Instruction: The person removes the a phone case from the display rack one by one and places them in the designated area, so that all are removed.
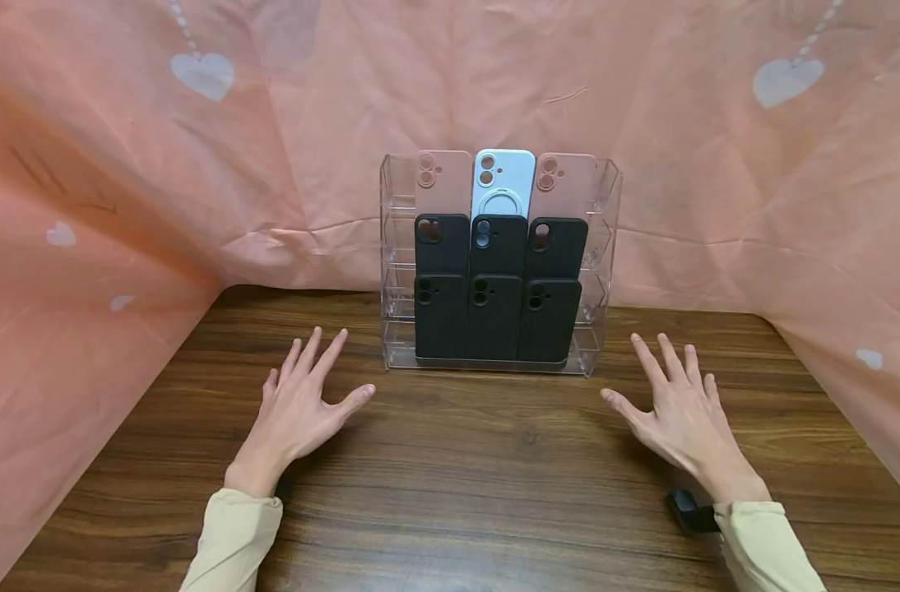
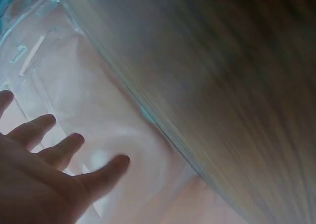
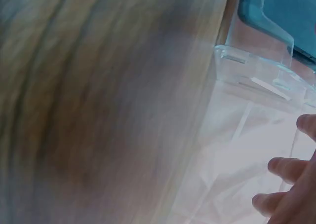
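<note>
On the wooden table (image 1: 494,460), our left hand (image 1: 298,411) and right hand (image 1: 679,415) lie with fingers spread, holding nothing — flanking the clear acrylic rack (image 1: 609,247) of phone cases (image 1: 498,304), which stands between them, untouched. To lift it well, we judge both side walls need even pressure — it looks top-heavy.

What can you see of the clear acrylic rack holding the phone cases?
The clear acrylic rack stands upright on the wooden table, backed by pink cloth. Its see-through side walls carry stepped slots. It holds nine phone cases in three tiers: two pink cases flanking a light blue case on top, and two rows of three black cases below. Neither the left hand nor the right hand touches it; both lie open either side.
</note>
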Demonstrator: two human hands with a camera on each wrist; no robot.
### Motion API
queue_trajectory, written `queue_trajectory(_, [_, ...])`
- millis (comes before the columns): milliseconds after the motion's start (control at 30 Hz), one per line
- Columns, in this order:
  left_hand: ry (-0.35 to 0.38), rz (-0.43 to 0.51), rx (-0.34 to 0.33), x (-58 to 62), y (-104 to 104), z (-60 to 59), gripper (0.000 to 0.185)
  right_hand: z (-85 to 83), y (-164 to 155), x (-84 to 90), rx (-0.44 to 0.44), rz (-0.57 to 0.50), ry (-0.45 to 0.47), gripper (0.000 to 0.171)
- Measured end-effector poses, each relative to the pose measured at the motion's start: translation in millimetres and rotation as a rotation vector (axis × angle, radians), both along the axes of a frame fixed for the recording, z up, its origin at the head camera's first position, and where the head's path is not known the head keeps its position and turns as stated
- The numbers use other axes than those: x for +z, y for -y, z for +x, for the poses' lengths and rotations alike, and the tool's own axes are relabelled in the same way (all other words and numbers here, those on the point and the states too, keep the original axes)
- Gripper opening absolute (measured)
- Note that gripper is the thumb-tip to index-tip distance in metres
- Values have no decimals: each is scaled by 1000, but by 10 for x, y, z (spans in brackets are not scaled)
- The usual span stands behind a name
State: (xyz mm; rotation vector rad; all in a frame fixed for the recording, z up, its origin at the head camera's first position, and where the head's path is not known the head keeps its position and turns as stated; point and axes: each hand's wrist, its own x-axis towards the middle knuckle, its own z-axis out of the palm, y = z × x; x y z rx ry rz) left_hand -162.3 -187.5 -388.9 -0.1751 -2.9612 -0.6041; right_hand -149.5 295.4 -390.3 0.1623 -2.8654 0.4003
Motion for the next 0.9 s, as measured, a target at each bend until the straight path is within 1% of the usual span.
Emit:
queue_trajectory(67, [-5, 77, -6, 15, -18, -21, 88, -16, 11, 11, 17, -29, -18, 89])
queue_trajectory(133, [-25, 151, -9, 23, -38, -45, 84, -30, 24, 17, 37, -46, -57, 87])
queue_trajectory(300, [-125, 342, -16, 26, -96, -122, 71, -53, 69, 26, 96, -93, -197, 79])
queue_trajectory(400, [-174, 445, -3, 37, -140, -173, 63, -70, 102, 42, 130, -143, -270, 73])
queue_trajectory(567, [-191, 618, 28, 78, -257, -271, 51, -137, 155, 88, 210, -208, -378, 65])
queue_trajectory(633, [-199, 658, 25, 93, -311, -321, 47, -175, 183, 111, 246, -233, -418, 62])
queue_trajectory(767, [-232, 700, 11, 109, -408, -422, 42, -257, 259, 169, 302, -292, -481, 54])
queue_trajectory(833, [-244, 727, 6, 110, -447, -468, 41, -299, 304, 198, 317, -331, -494, 52])
queue_trajectory(900, [-247, 773, 3, 103, -477, -514, 39, -339, 350, 224, 318, -376, -495, 50])
